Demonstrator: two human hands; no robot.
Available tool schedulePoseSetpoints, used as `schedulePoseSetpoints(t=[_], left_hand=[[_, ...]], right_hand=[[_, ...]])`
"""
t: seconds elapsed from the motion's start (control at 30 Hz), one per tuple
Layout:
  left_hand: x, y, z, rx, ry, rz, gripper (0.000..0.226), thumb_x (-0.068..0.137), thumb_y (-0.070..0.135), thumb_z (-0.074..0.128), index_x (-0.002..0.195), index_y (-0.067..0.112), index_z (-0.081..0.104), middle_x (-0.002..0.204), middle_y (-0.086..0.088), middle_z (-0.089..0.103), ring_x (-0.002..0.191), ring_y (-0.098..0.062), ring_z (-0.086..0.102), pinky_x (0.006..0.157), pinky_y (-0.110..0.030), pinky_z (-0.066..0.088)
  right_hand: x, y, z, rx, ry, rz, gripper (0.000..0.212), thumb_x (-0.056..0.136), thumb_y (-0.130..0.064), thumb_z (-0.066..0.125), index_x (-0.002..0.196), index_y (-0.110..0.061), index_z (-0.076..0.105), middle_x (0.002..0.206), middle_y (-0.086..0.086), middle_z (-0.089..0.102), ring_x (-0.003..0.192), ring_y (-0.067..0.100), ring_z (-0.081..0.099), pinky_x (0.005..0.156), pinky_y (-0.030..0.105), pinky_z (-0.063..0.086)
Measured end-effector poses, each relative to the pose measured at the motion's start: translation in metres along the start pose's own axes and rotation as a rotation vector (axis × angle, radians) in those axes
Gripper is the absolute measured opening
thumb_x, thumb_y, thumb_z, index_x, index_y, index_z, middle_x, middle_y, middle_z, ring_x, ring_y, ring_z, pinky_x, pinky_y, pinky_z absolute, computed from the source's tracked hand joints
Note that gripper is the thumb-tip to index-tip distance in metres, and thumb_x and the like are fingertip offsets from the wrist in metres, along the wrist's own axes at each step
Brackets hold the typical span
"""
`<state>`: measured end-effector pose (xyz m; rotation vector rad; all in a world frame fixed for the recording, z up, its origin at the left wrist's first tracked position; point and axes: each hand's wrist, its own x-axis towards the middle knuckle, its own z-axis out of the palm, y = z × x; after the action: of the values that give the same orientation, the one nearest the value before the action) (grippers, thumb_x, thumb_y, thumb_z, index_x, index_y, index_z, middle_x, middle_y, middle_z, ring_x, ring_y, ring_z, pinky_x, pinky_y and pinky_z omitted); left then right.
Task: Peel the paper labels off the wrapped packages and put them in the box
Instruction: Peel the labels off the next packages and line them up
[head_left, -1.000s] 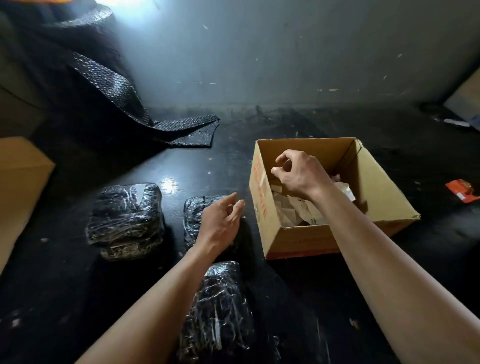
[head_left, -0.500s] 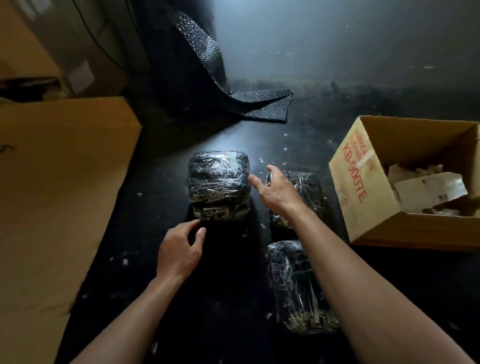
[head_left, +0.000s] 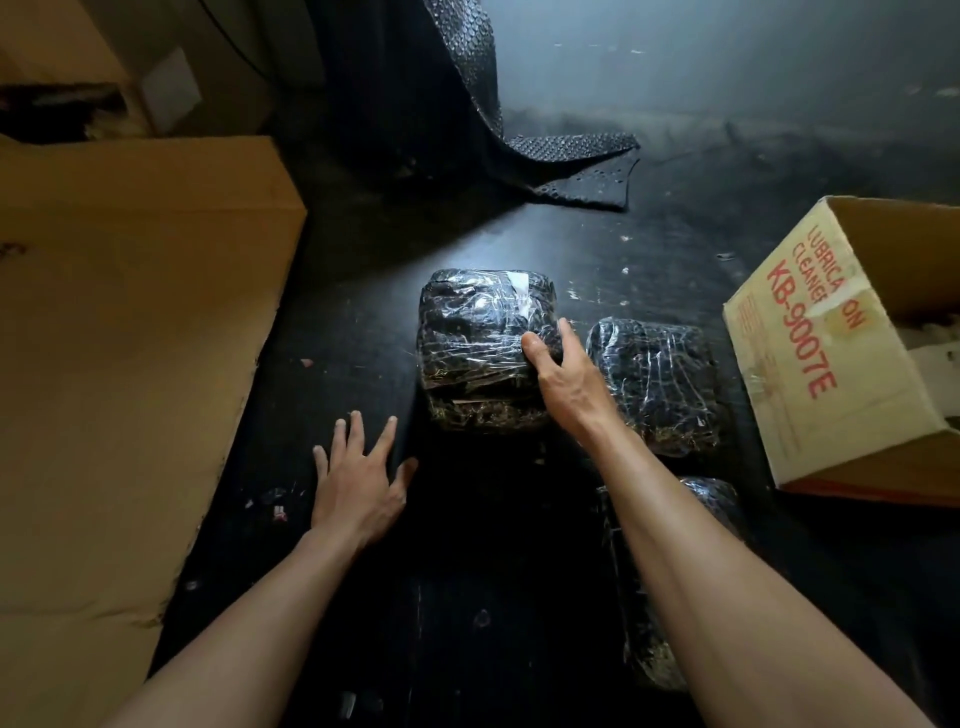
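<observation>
1. On the dark floor (head_left: 467, 571), right hand (head_left: 563, 374) clasps the wrapped package's (head_left: 478, 353) right edge; slick film may let it slip.
2. Left hand (head_left: 358, 483) lies splayed, empty; paper label (head_left: 521, 293) on top could tear in peeling.

You get a dim, wide-angle view: pale light washes the far wall (head_left: 727, 62), the wrapped package (head_left: 478, 332) glints, and the edges bend.
</observation>
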<state>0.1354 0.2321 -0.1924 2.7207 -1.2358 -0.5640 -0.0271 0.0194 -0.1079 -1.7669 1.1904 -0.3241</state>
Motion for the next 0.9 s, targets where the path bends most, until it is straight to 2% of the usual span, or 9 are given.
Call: schedulePoseSetpoints(t=[0.1, 0.27, 0.5, 0.7, 0.9], left_hand=[[0.000, -0.004, 0.003, 0.030, 0.001, 0.011, 0.072, 0.100, 0.065, 0.030, 0.161, 0.036, 0.008, 0.169, -0.012, -0.005, 0.156, -0.029, -0.010, 0.125, -0.055, 0.002], [0.004, -0.006, 0.002, 0.026, -0.016, 0.009, 0.073, 0.098, 0.067, 0.031, 0.161, 0.039, 0.008, 0.170, -0.010, -0.006, 0.156, -0.027, -0.012, 0.125, -0.054, 0.000], [0.004, -0.007, 0.000, 0.008, -0.024, 0.009, 0.073, 0.098, 0.068, 0.033, 0.161, 0.039, 0.010, 0.170, -0.010, -0.005, 0.156, -0.026, -0.011, 0.125, -0.053, 0.000], [0.004, -0.007, -0.008, 0.027, -0.062, 0.018, 0.073, 0.098, 0.069, 0.032, 0.161, 0.039, 0.011, 0.170, -0.009, -0.002, 0.156, -0.026, -0.008, 0.125, -0.053, 0.003], [0.005, -0.012, -0.025, 0.040, -0.130, 0.049, 0.065, 0.103, 0.057, 0.037, 0.161, 0.037, 0.016, 0.170, -0.008, 0.003, 0.156, -0.027, 0.000, 0.125, -0.050, 0.009]], right_hand=[[0.003, 0.002, -0.001, 0.048, -0.014, -0.004, 0.090, 0.092, -0.072, 0.042, 0.160, -0.025, 0.007, 0.166, 0.003, 0.016, 0.151, 0.026, 0.024, 0.120, 0.050, 0.023], [0.006, 0.001, -0.002, 0.081, -0.005, -0.027, 0.087, 0.092, -0.069, 0.047, 0.160, -0.028, 0.012, 0.166, -0.001, 0.019, 0.150, 0.022, 0.025, 0.121, 0.048, 0.026], [0.002, 0.000, -0.002, 0.165, 0.025, -0.026, 0.084, 0.093, -0.059, 0.057, 0.159, -0.022, 0.019, 0.164, 0.001, 0.021, 0.148, 0.023, 0.027, 0.117, 0.041, 0.027], [-0.023, -0.001, -0.004, 0.193, 0.028, -0.064, 0.080, 0.096, -0.051, 0.057, 0.159, -0.017, 0.020, 0.164, 0.000, 0.021, 0.148, 0.018, 0.026, 0.108, 0.021, 0.022], [-0.067, 0.003, -0.001, 0.213, 0.032, -0.046, 0.077, 0.097, -0.049, 0.057, 0.158, -0.019, 0.022, 0.164, -0.001, 0.023, 0.148, 0.015, 0.027, 0.109, 0.019, 0.020]])
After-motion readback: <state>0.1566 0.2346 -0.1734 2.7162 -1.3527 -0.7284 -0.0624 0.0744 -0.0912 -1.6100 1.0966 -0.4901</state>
